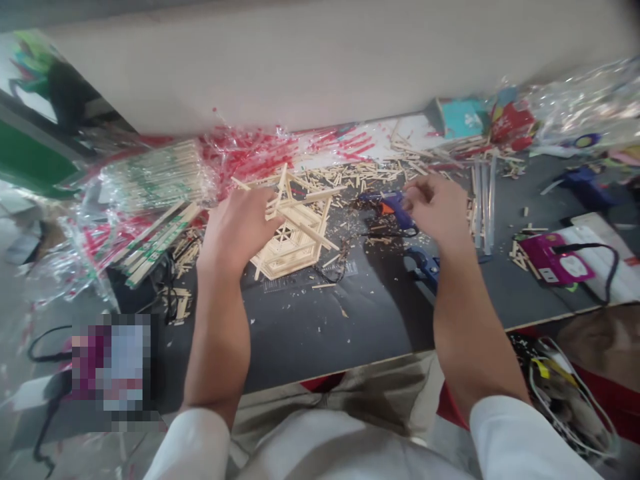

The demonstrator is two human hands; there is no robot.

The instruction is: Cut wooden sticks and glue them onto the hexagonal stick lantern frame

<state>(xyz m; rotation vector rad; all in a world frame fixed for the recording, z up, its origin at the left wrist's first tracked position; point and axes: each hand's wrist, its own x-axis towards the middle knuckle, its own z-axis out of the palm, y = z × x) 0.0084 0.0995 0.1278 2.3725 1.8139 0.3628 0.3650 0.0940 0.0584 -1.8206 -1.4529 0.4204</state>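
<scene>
The left hand [243,227] touches an angular lattice [299,235] of slender wooden sticks.

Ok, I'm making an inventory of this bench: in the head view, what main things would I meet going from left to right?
Clear plastic-wrapped bundle of pale sticks → pale wooden stick frame → blue-purple glue gun with orange trigger → translucent straight rods → magenta box with black cable.

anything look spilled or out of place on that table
Yes: loose stick pieces lie scattered behind the stick frame and near the right hand, pointing every way, while the wrapped sticks at left lie side by side.
</scene>
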